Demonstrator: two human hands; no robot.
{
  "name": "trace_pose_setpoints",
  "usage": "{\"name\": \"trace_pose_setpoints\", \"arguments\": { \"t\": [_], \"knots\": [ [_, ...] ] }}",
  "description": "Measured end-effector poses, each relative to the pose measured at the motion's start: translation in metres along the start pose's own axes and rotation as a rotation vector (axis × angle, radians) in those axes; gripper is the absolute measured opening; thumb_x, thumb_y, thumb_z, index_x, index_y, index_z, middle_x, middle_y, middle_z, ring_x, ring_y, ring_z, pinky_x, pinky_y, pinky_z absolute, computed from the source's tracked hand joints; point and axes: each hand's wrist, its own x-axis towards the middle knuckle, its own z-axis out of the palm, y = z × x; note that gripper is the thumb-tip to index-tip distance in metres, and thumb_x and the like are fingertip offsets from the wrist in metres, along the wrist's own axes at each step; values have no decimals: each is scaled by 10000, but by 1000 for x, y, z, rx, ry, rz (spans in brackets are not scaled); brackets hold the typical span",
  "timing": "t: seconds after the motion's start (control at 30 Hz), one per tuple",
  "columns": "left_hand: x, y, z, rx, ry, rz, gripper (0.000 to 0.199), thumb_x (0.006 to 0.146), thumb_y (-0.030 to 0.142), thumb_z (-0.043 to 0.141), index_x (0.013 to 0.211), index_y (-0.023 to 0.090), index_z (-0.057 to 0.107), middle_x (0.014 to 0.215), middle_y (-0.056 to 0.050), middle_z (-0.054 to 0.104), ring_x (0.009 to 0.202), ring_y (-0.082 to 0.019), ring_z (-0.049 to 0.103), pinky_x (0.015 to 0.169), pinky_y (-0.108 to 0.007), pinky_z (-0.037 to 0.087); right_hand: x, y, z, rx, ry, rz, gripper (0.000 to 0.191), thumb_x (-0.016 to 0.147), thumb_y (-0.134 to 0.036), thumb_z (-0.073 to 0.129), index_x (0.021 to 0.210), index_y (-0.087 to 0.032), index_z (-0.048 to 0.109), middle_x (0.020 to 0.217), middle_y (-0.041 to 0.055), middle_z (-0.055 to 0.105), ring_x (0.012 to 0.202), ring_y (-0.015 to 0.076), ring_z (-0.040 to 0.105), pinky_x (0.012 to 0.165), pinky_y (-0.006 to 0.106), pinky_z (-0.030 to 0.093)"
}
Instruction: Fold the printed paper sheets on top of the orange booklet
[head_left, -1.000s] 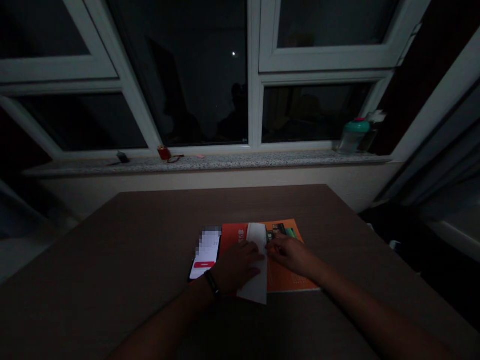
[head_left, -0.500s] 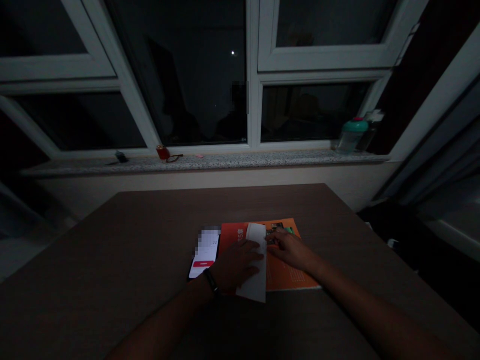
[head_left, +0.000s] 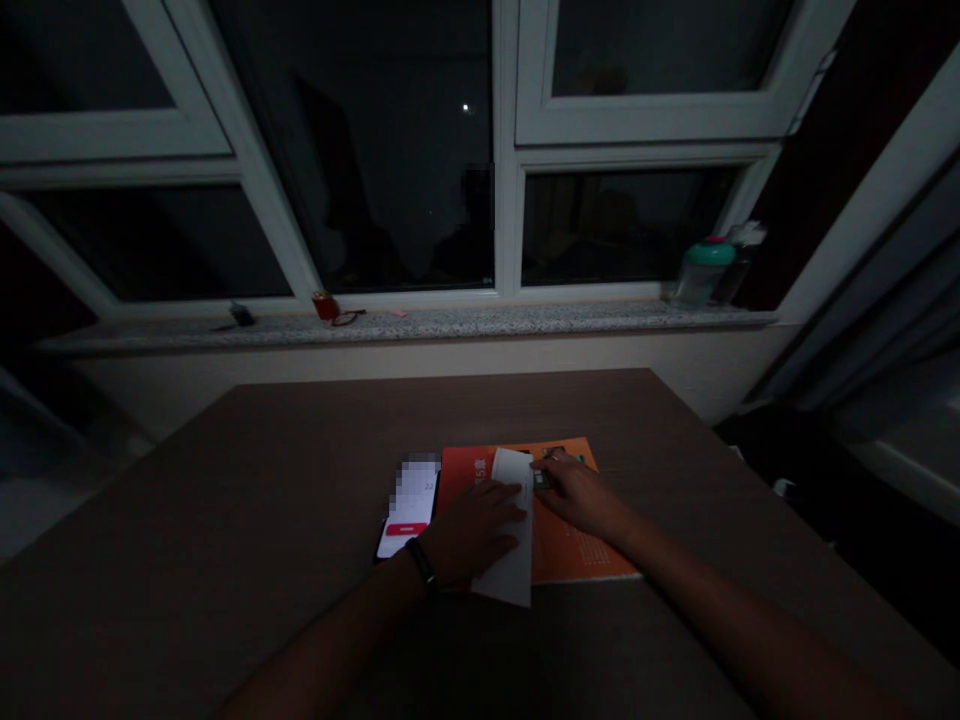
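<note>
My left hand (head_left: pixel 476 530) lies flat on a long white paper strip or envelope (head_left: pixel 514 565), which crosses an orange printed booklet (head_left: pixel 577 550) on the brown table (head_left: pixel 225 500). A dark wristband (head_left: pixel 421 566) circles my left wrist. My right hand (head_left: pixel 577 497) reaches in from the right, its fingertips at the strip's far right edge, over a small dark item. Dim light hides what that item is. A smartphone (head_left: pixel 409 510) with a lit, partly blurred screen lies just left of the booklet, close to my left hand.
Beyond the table's far edge is a speckled stone windowsill (head_left: pixel 420 325) below dark, white-framed windows. On the sill stand a teal-lidded water bottle (head_left: pixel 701 275) at right and a small red object (head_left: pixel 325 306) with eyeglasses. Dark curtains hang at right.
My right hand has moved slightly toward the booklet's far edge. My left hand and the white strip have barely moved, and the view has shifted very slightly.
</note>
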Motion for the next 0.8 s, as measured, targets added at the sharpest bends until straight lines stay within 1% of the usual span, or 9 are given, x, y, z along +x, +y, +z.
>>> {"name": "trace_pose_setpoints", "arguments": {
  "t": [0.13,0.23,0.3,0.37,0.43,0.53,0.67,0.8],
  "knots": [
    [0,1,0,7,27,16,291,885,255,644,1171,240,593,1409,-57,494,1280,-271,444,1049,-463,375,-1,0,0,-13,-11,-15,382,837,-197,596,1218,-166,610,1065,104,607,933,213,615,844,319,481],
    [1,3,-3,12,41,18,215,893,239,624,1107,234,598,1356,-49,529,1238,-257,473,1030,-444,387,-4,0,1,-28,-5,-22,387,835,-194,591,1221,-179,613,1168,123,596,1044,240,599,922,356,459],
    [2,5,-5,11,41,22,202,891,222,619,1091,224,590,1295,-50,562,1200,-249,495,1020,-429,393,-6,-3,1,-28,-6,-26,388,829,-192,598,1217,-179,618,1192,127,593,1097,252,579,957,371,440],
    [2,7,-6,6,53,18,235,896,222,610,1127,218,570,1231,-52,585,1157,-238,515,1007,-410,404,-8,-8,-1,-17,-27,-29,356,835,-197,594,1188,-174,634,1132,121,613,1063,245,591,931,357,450],
    [2,8,-6,9,74,6,273,907,230,599,1176,217,548,1187,-52,592,1127,-231,524,995,-398,411,-9,-13,-3,2,-53,-31,310,857,-210,575,1155,-174,650,1055,108,627,983,225,611,868,326,468],
    [2,9,-5,36,76,6,289,915,230,590,1199,218,541,1163,-53,588,1108,-233,521,977,-388,419,-10,-19,-6,24,-63,-12,277,870,-217,565,1127,-178,661,1021,99,635,912,209,617,803,298,470],
    [3,9,-7,56,55,29,278,912,214,591,1187,217,550,1145,-54,584,1091,-233,518,959,-378,428,-9,-16,-5,39,-39,20,276,853,-190,569,1108,-190,675,1028,88,645,917,205,625,797,295,464],
    [4,10,-9,71,43,34,268,898,200,606,1161,215,553,1131,-48,584,1085,-229,519,969,-384,429,-6,-10,-2,59,12,43,265,889,-221,532,1107,-193,680,1017,87,652,866,192,631,763,286,468]
  ]
}}
